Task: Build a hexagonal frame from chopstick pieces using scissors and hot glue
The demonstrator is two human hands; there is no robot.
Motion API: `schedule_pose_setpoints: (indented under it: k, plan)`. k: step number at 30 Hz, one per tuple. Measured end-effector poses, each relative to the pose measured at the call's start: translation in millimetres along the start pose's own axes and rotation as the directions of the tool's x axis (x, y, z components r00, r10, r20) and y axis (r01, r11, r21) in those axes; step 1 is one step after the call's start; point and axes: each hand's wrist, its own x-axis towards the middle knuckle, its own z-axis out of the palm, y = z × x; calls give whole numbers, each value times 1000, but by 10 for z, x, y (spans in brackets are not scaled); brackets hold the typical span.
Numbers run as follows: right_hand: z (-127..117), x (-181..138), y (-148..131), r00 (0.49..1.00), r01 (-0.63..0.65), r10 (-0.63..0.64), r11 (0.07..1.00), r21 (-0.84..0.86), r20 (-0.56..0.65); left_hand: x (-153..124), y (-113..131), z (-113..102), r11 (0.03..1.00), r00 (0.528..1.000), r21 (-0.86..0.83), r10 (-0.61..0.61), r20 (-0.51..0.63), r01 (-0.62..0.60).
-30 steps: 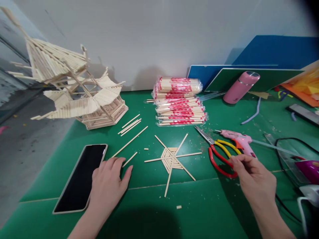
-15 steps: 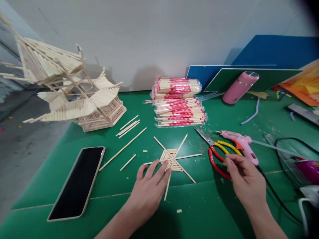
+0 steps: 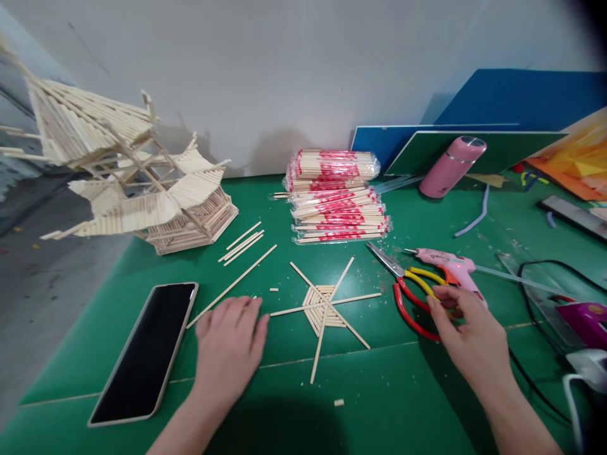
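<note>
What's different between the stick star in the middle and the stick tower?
The star lies flat on the table, while the tower rises up in layers. The star is small; the tower is much bigger. The star's long sticks cross and poke out all around, but the tower has slanted roofs. Both are pale and made of sticks.

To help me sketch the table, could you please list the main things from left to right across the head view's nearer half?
Phone, left hand, star of sticks, scissors, right hand.
</note>
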Motion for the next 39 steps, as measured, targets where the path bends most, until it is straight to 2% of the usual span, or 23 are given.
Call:
schedule_pose_setpoints:
  k: [3, 7, 12, 16, 19, 21, 23, 26, 29, 32, 39]
  plan:
    - [5, 64, 91, 998, 39, -35, 995, -95, 48, 14, -229, -16, 984, 985, 133, -133, 111, 117]
    - [45, 104, 168, 993, 51, -32, 985, -164, 114, -26, -302, -23, 976, 959, 163, -176, 223, 141]
    - [67, 144, 152, 988, 51, -13, 970, -239, 155, -102, -320, 2, 985, 964, 112, -156, 216, 135]
    - [61, 175, 118, 990, 69, -33, 963, -260, 139, -161, -350, -16, 993, 984, 37, -113, 137, 109]
    - [49, 129, -1, 994, 105, -96, 979, -176, 59, -171, -216, -102, 995, 999, -92, -43, 18, 44]
    - [43, 45, -158, 990, 137, -137, 990, -13, 25, -150, -22, -171, 979, 999, -198, 53, -12, -54]
    - [50, -70, -351, 979, 181, -195, 966, 185, 58, -108, 215, -210, 929, 974, -307, 224, 26, -205]
    - [101, -243, -603, 921, 256, -340, 897, 360, 191, -36, 521, -173, 872, 931, -405, 346, 115, -274]
    - [190, -339, -717, 856, 339, -455, 853, 397, 245, 0, 661, -59, 866, 905, -411, 384, 182, -285]
    - [275, -345, -727, 802, 403, -524, 830, 386, 287, -4, 675, 42, 867, 902, -411, 385, 195, -281]
    - [360, -293, -696, 784, 416, -526, 839, 349, 329, 9, 666, 67, 842, 929, -490, 337, 150, -227]
